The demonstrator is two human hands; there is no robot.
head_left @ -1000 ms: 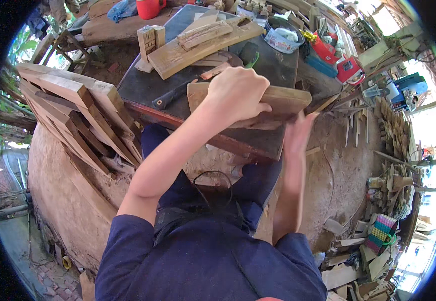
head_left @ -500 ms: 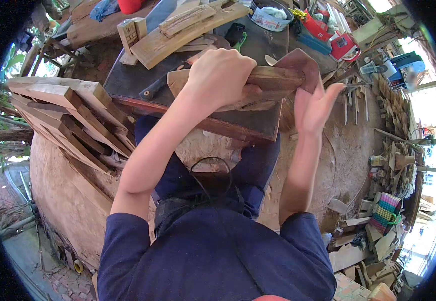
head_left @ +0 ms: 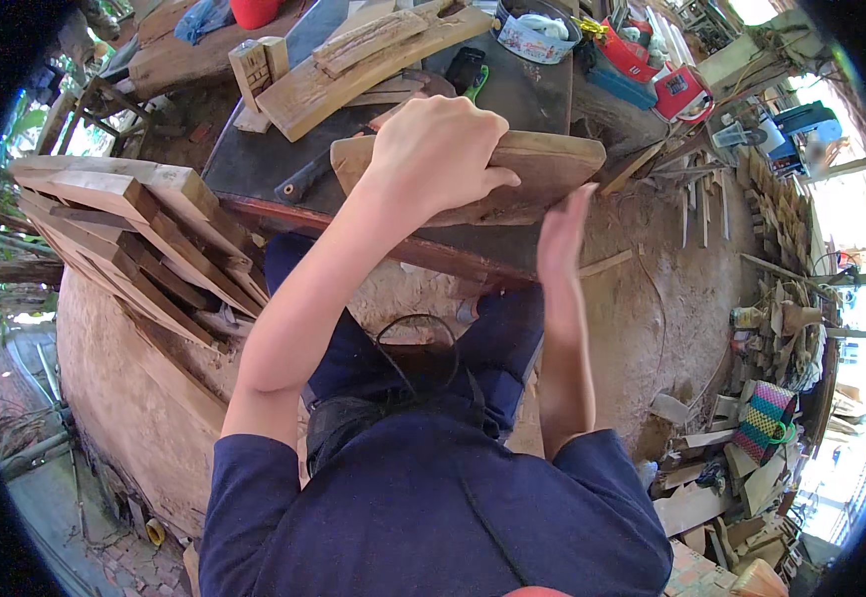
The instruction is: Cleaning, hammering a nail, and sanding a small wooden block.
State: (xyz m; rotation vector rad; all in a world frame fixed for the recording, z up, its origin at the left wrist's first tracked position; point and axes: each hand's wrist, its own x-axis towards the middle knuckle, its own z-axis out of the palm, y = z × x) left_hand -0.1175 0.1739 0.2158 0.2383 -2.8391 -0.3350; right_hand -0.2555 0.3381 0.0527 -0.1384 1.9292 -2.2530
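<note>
My left hand (head_left: 438, 149) grips a shaped wooden piece (head_left: 552, 164) from above, its thumb pressed on the near face. The piece is brown with a smooth upper edge and a rougher lower edge, tilted up at the table's near edge. Just below its right end is my right hand (head_left: 561, 239), seen edge-on and slightly blurred, with its visible fingers stretched out. Whether it touches the wood I cannot tell. The brown sandpaper-like sheet from the earlier frame is out of sight. A dark-handled tool (head_left: 303, 184) lies left of the wooden piece, partly covered by my left arm.
Boards (head_left: 373, 75) lie across the dark table (head_left: 542, 239), with a phone-like black object (head_left: 465, 68) and a round tin (head_left: 537, 38) beyond. Stacked curved timber (head_left: 144, 214) stands at my left. Offcuts and a woven basket (head_left: 766, 423) are at the right.
My right hand has moved left and down from the wood's right end, and the brown sheet has gone from view. My left hand keeps its grip almost in place.
</note>
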